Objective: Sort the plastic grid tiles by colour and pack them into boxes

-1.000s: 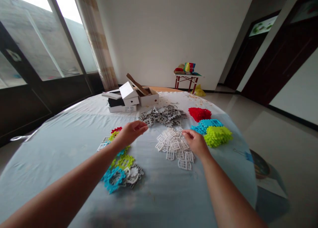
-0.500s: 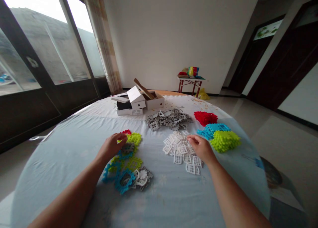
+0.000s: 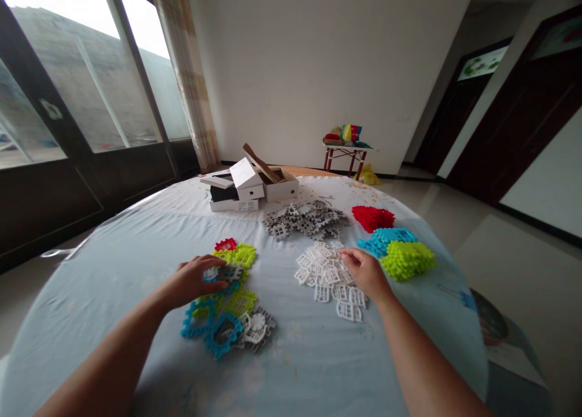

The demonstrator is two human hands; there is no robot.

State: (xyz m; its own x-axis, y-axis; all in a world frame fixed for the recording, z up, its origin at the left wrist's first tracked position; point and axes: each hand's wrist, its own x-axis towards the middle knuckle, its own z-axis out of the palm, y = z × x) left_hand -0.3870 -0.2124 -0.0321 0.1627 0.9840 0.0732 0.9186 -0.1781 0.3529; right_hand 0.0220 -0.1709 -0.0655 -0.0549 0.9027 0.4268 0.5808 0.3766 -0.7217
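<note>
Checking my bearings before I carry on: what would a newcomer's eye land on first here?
Probably the bright piles at the right of the table: red pieces, blue pieces and lime pieces. Next, the white pieces in the middle, beside the right hand, and the mixed colored pieces by the left hand.

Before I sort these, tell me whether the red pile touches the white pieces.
Apart: the head view shows bare tablecloth between the red pile and the white pieces.
</note>
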